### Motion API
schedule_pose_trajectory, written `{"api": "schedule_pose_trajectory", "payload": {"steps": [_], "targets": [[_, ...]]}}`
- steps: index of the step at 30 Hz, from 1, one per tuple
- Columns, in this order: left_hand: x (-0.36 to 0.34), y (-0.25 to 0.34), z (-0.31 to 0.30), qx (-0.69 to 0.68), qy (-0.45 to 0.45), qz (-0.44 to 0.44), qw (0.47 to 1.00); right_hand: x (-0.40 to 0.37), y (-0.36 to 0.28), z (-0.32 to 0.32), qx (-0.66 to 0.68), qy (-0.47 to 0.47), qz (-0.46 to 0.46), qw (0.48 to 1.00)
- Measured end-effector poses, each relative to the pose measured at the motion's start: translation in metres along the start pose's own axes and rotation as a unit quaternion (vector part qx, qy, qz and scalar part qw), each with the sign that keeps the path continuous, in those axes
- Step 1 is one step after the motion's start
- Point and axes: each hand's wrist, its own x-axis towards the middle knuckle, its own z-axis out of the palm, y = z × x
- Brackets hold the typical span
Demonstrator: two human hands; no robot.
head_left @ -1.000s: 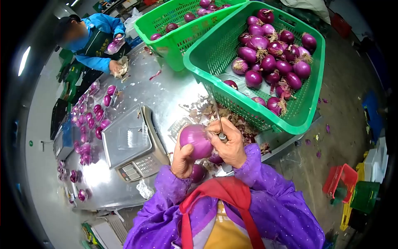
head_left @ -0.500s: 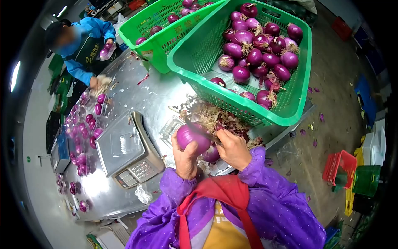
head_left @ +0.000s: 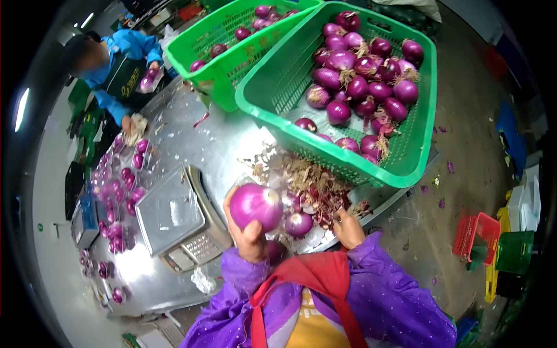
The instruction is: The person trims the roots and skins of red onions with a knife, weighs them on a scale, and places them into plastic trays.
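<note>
A large peeled purple onion [head_left: 255, 207] rests in my left hand [head_left: 248, 239], its pale cut end facing right. Fingers and thumb are wrapped round it. My right hand [head_left: 348, 229] is closed at the table edge beside onion skins and root trimmings [head_left: 316, 182]; what is in its fingers is hidden, and no knife blade shows. Between my hands, a smaller onion [head_left: 298, 224] lies in or by clear plastic. Another onion [head_left: 275, 252] is partly hidden beneath my left wrist.
A green crate [head_left: 432, 110] of onions stands ahead, with a second green crate [head_left: 217, 95] behind it. A scale [head_left: 194, 246] sits on the metal table [head_left: 223, 130], left of my hands. Packed onions [head_left: 116, 191] line the far left, where a co-worker [head_left: 125, 69] holds a pack.
My right hand has moved away from the onion, right and down; the knife it held against the onion no longer shows. My left hand has turned the onion and shifted slightly left.
</note>
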Motion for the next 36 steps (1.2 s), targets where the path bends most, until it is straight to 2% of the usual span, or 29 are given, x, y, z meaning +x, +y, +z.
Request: {"api": "schedule_pose_trajectory", "payload": {"steps": [2,4,8,11,15,18,20,22,23,24,26,28,29,30,31,32,33,34,35,36], "targets": [[0.003,-0.005,-0.006,-0.033,0.03,-0.044,0.998,0.006,-0.008,-0.001,0.027,0.017,-0.001,1.0],[0.002,-0.013,-0.007,-0.072,0.043,-0.091,0.992,0.025,-0.046,-0.016,0.063,0.032,-0.045,0.996],[-0.001,-0.009,0.004,-0.057,0.01,-0.05,0.997,0.04,-0.107,-0.027,0.117,-0.003,-0.156,0.981],[-0.004,-0.006,0.005,0.022,0.022,-0.019,0.999,0.043,-0.127,-0.022,0.026,-0.003,-0.204,0.979],[-0.005,-0.009,-0.002,0.085,0.03,0.028,0.996,0.042,-0.134,-0.016,0.019,0.002,-0.183,0.983],[-0.008,-0.01,-0.004,0.121,0.039,0.022,0.992,0.038,-0.096,0.006,0.058,-0.017,-0.136,0.989],[-0.008,-0.013,-0.008,0.126,0.047,0.031,0.99,0.03,-0.061,0.017,0.133,-0.041,-0.056,0.989],[-0.011,-0.016,-0.016,0.119,0.051,0.054,0.99,0.023,-0.056,0.004,0.131,-0.08,0.037,0.987],[-0.011,-0.015,-0.022,0.139,0.047,0.04,0.988,0.018,-0.054,0.002,0.168,-0.059,0.022,0.984],[-0.01,-0.019,-0.022,0.151,0.061,0.037,0.986,0.021,-0.05,0.007,0.224,-0.061,0.011,0.973],[-0.008,-0.004,-0.012,0.318,-0.009,0.083,0.944,0.028,-0.091,-0.019,0.382,-0.145,0.095,0.908],[-0.004,-0.006,-0.018,0.36,-0.149,0.177,0.904,0.037,-0.112,-0.02,0.527,-0.168,0.033,0.832],[-0.002,-0.004,-0.018,0.374,-0.167,0.212,0.888,0.039,-0.117,-0.019,0.523,-0.204,0.021,0.828],[0.0,0.001,-0.016,0.387,-0.184,0.247,0.869,0.037,-0.126,-0.022,0.569,-0.219,0.056,0.791],[-0.004,-0.001,-0.009,0.277,-0.134,0.18,0.934,0.036,-0.126,-0.017,0.608,-0.228,0.066,0.758],[-0.007,-0.004,-0.001,0.16,-0.081,0.111,0.978,0.036,-0.124,-0.01,0.645,-0.238,0.074,0.723],[-0.008,-0.012,-0.006,0.017,-0.092,-0.042,0.995,0.036,-0.121,-0.007,0.623,-0.23,0.081,0.743],[-0.009,-0.021,-0.011,-0.067,-0.069,-0.074,0.993,0.036,-0.117,-0.005,0.601,-0.221,0.089,0.763],[-0.009,-0.027,-0.016,-0.087,-0.066,-0.097,0.989,0.037,-0.111,-0.004,0.579,-0.212,0.097,0.781],[-0.009,-0.031,-0.018,-0.107,-0.063,-0.123,0.985,0.041,-0.099,-0.011,0.492,-0.204,0.074,0.843]]}}
